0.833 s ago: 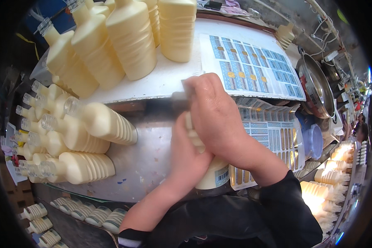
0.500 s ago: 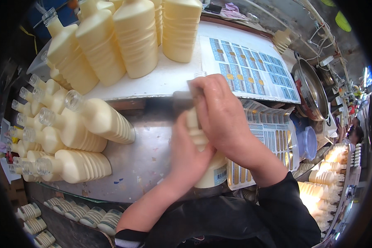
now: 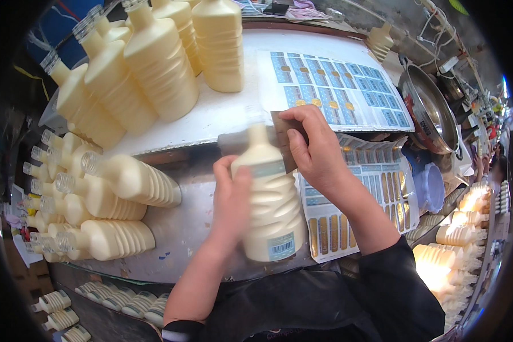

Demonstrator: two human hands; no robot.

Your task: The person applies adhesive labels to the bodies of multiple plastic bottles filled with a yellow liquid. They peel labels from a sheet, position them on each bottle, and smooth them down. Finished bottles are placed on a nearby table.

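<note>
A cream plastic bottle [image 3: 272,205] with a ribbed body stands in front of me, its clear threaded neck blurred. It has a blue-grey label strip on the shoulder and a barcode label [image 3: 281,247] near the base. My left hand [image 3: 232,196] grips its left side at the shoulder, the fingers partly smeared by motion. My right hand [image 3: 316,151] pinches a thin flat brown plate [image 3: 284,139], like a scraper, whose lower edge is close beside the bottle's right shoulder; contact is unclear. A label sheet [image 3: 356,196] with blue and gold stickers lies to the right, under my right forearm.
Several cream bottles [image 3: 159,68] stand on the white raised board [image 3: 251,48]. More bottles [image 3: 117,236] lie at the left, necks leftward. Another blue label sheet [image 3: 319,85] lies on the board. A metal pan [image 3: 430,105] and a lilac tub [image 3: 430,188] are at right.
My hands have drawn apart, exposing the bottle's front and its shoulder strip. My left hand has shifted left and up; the plate in my right hand now sits right of the bottle neck.
</note>
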